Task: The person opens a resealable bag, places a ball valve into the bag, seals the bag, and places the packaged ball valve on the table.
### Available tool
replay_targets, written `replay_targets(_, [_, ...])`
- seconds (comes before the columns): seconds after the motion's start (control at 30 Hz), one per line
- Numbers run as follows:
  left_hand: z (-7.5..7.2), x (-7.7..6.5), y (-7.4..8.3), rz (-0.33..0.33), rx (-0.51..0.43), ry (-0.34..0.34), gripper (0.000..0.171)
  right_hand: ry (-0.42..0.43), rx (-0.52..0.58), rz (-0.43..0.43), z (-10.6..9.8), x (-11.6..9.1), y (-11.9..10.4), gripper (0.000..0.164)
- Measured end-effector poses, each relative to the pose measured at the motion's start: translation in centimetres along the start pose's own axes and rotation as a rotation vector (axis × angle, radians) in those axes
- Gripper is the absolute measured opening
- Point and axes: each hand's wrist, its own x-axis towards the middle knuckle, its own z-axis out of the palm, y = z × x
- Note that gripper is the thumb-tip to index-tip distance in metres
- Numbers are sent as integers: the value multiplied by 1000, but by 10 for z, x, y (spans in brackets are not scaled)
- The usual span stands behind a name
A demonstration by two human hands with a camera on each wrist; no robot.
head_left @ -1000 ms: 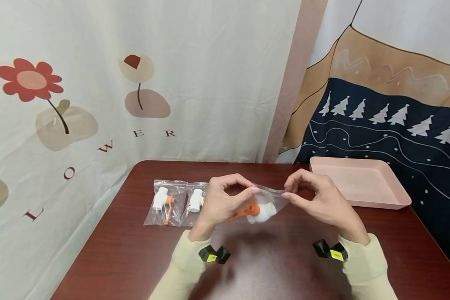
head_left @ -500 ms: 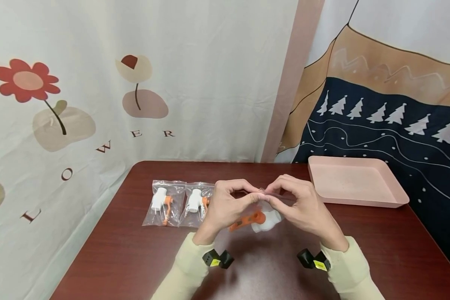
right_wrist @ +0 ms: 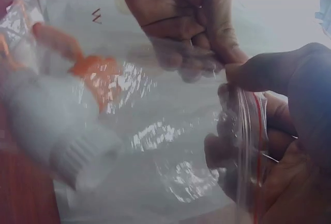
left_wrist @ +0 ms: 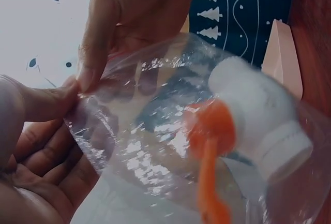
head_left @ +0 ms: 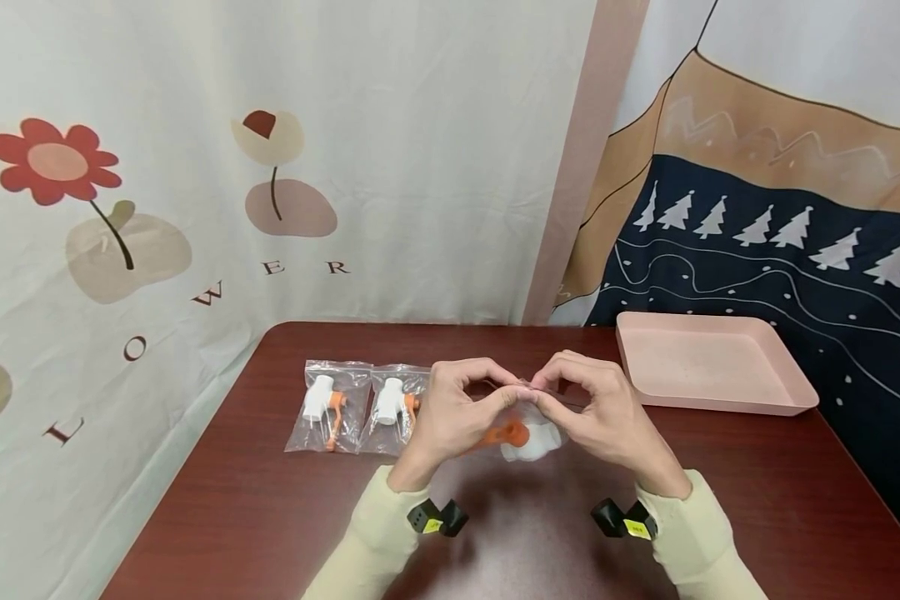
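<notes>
A clear zip-lock bag (left_wrist: pixel 150 141) hangs from both hands above the table, with a white plastic valve (left_wrist: pixel 258 110) with an orange handle (left_wrist: pixel 209 151) inside. My left hand (head_left: pixel 450 412) pinches the bag's top edge between thumb and fingers. Right beside it, my right hand (head_left: pixel 607 408) pinches the same edge, and the thumb tips meet or nearly touch. A red zip line (right_wrist: pixel 257 157) runs along the bag's mouth in the right wrist view. Whether the zip is sealed under the fingers cannot be seen.
Two similar bagged valves lie on the dark red table (head_left: pixel 217 500) to the left: one bag (head_left: pixel 330 408) fully visible, another bag (head_left: pixel 390 408) partly behind the left hand. A shallow pink tray (head_left: pixel 720 367) stands at the back right. Printed curtains (head_left: pixel 435 167) hang behind.
My right hand has moved left along the bag's top edge to meet the left hand. The bagged valve has dropped a little. Over the last half second, both hands have barely moved.
</notes>
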Motion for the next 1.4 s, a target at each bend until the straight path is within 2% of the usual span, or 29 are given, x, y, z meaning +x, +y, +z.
replay_targets(0.1, [1, -1, 0, 24, 3, 12, 7, -8, 23, 17, 0, -1, 0, 19])
replay_targets(0.43, [-1, 0, 3, 18, -30, 32, 7, -38, 41, 39, -4, -2, 2, 16])
replay_targets(0.63, [-3, 0, 3, -42, -65, -40, 6, -33, 68, 11, -3, -1, 1, 18])
replay_targets(0.73, [-3, 0, 3, -57, -41, -88, 7, -25, 65, -17, -3, -1, 1, 19])
replay_targets(0.83, [-2, 1, 1, -18, 12, -93, 7, -26, 56, -25, -3, -1, 1, 17])
replay_targets(1.0, [-1, 0, -1, 63, 69, -36, 9, -56, 17, 14, -3, -1, 0, 11])
replay_targets(1.1, [-2, 1, -1, 85, 70, -9, 10, -60, -7, 10, -2, -1, 3, 10])
replay_targets(1.27, [-3, 1, 1, 42, 34, 25, 7, -31, -2, -6, -4, -1, 7, 18])
replay_targets(1.4, [-3, 0, 2, -29, -18, -21, 5, -30, 17, -18, -6, -1, 7, 22])
